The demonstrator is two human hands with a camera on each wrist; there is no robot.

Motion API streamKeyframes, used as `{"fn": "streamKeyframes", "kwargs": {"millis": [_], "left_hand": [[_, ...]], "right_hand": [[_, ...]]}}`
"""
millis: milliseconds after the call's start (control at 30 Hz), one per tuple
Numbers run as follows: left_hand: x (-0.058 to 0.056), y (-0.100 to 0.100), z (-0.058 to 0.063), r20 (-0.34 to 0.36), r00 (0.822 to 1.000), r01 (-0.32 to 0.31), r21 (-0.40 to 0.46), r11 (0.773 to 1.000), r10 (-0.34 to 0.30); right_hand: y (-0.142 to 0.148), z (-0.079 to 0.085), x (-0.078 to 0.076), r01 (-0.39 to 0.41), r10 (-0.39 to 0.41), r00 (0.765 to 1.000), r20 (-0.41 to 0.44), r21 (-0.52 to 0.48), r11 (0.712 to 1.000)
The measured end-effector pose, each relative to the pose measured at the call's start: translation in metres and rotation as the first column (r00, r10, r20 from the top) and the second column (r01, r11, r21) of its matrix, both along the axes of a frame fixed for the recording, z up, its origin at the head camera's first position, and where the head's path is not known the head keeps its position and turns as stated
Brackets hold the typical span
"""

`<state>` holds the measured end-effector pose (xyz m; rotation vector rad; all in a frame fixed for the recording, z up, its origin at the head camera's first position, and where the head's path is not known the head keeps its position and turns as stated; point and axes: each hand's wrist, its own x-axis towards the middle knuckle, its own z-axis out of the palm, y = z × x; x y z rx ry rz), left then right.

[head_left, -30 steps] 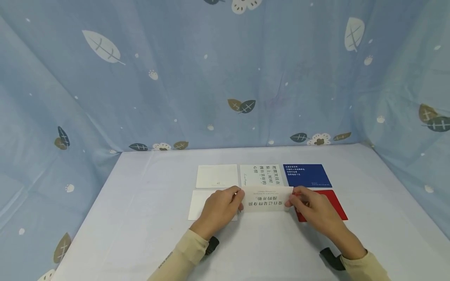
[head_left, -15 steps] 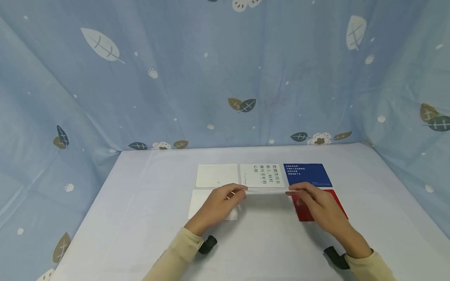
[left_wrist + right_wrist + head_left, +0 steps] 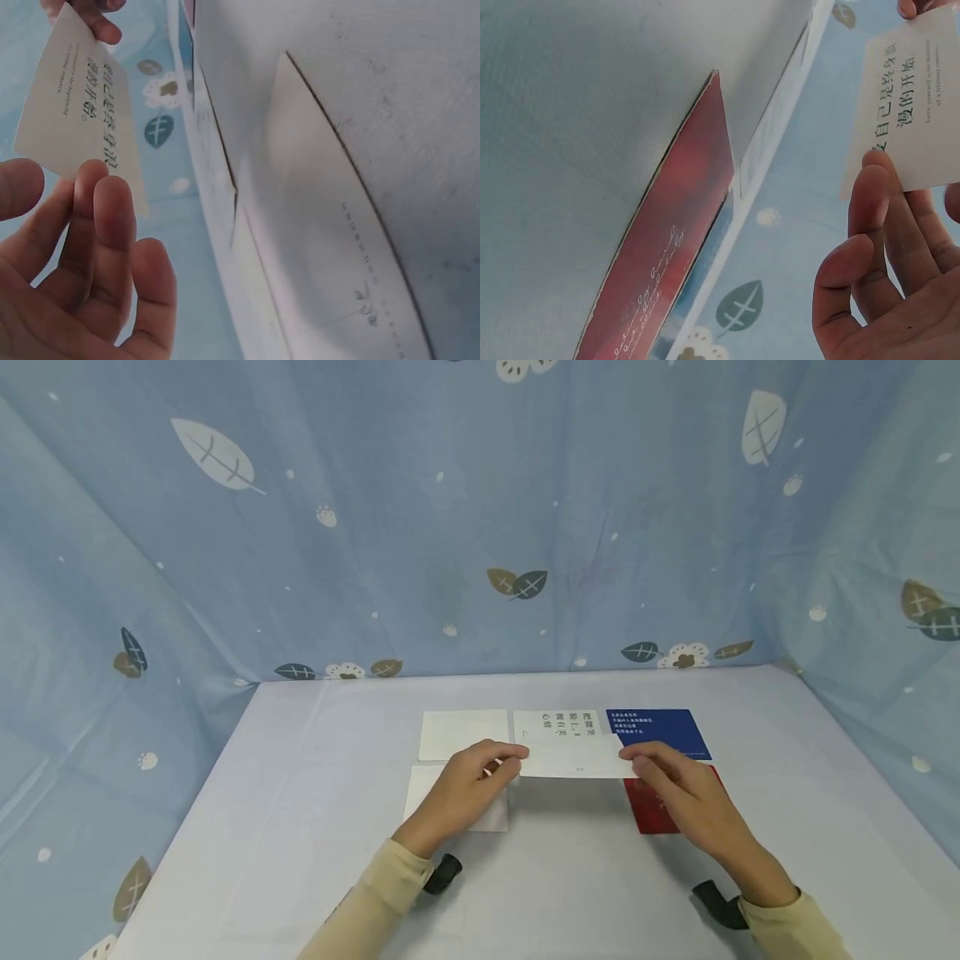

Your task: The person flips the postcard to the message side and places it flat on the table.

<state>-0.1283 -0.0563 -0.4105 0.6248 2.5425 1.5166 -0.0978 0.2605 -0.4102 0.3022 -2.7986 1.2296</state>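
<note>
Above the table, a white card (image 3: 576, 757) is held level between both hands, its nearly blank face upward in the head view. Printed characters show on its underside in both wrist views. My left hand (image 3: 465, 785) pinches the card's left end between thumb and fingers. At the opposite end, my right hand (image 3: 690, 789) pinches it the same way. Below the left hand lies a white card (image 3: 491, 814), partly covered by that hand. Under the right hand is a red card (image 3: 652, 806) with fine white script, also partly hidden.
In the back row lie a plain white card (image 3: 462, 735), a white card with vertical print (image 3: 558, 722) and a blue card (image 3: 656, 731). All rest on a white-covered table (image 3: 315, 827). A patterned blue curtain (image 3: 420, 527) hangs behind.
The held card has turned over between the hands: its printed face showed first, then its thin edge, now its nearly blank face. It has risen slightly, covering part of the printed back-row card.
</note>
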Motion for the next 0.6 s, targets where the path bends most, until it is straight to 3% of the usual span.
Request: {"fn": "streamKeyframes", "kwargs": {"millis": [167, 367, 467, 600], "left_hand": [[-0.001, 0.003, 0.001, -0.093, 0.996, -0.008, -0.055, 0.998, 0.003], [-0.001, 0.009, 0.004, -0.215, 0.976, -0.063, -0.195, 0.979, 0.020], [-0.001, 0.011, 0.003, -0.219, 0.976, -0.056, -0.230, 0.972, 0.004], [-0.002, 0.011, 0.002, -0.186, 0.982, -0.010, -0.208, 0.978, -0.030]], "right_hand": [[0.000, -0.003, -0.001, 0.003, -0.002, 0.999, -0.041, 0.011, 1.000], [-0.003, -0.005, 0.001, -0.016, 0.018, 0.999, -0.042, 0.049, 0.999], [-0.003, -0.005, 0.001, -0.019, 0.021, 0.999, -0.028, 0.079, 0.997], [-0.001, -0.005, 0.002, -0.018, 0.021, 0.999, -0.028, 0.095, 0.995]]}}
